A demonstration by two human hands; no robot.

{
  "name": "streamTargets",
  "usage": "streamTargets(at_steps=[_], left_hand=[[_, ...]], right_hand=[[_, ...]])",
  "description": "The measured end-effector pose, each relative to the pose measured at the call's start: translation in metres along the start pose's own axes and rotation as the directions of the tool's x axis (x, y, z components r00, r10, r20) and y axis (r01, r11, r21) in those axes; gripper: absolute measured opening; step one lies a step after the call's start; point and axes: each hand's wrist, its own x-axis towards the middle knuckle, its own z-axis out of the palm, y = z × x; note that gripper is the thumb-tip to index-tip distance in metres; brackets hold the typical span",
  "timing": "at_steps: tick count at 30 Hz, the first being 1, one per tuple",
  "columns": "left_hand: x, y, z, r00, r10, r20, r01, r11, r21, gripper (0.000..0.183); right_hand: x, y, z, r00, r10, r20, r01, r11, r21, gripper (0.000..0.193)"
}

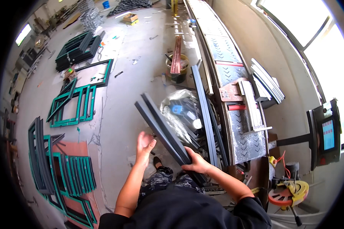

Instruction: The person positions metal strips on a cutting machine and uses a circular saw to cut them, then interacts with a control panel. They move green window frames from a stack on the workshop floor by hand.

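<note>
My right hand (197,163) grips the near end of two long dark grey metal profiles (160,128), which slant up and to the left over the floor. My left hand (144,144) is open, palm up, just left of the profiles and not touching them. Behind the profiles lies a clear plastic bag (179,114) over dark parts. More dark profiles (203,110) lean against the long workbench.
A long metal workbench (244,141) with chevron plate runs up the right side, with pale profiles (267,82) on it. A control screen (326,133) stands at right. Green-edged frames (74,105) lie stacked on the concrete floor at left. A bucket (178,68) holds rusty bars.
</note>
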Motion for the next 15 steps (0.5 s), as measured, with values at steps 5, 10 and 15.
streamTargets(at_steps=[5,10,15], left_hand=[[0.028,0.018,0.004,0.911,-0.163,0.379,0.369,0.734,-0.571,0.055],[0.067,0.036,-0.05,0.929,-0.186,0.32,0.332,0.801,-0.499,0.033],[0.1,0.038,-0.1,0.971,-0.176,0.164,0.234,0.845,-0.481,0.032]], right_hand=[[0.064,-0.044,0.038,0.989,-0.081,0.122,0.095,0.989,-0.114,0.083],[0.111,-0.03,0.054,0.98,-0.081,0.18,0.035,0.97,0.242,0.078],[0.175,0.071,-0.039,0.883,0.278,-0.378,-0.339,0.935,-0.105,0.07]])
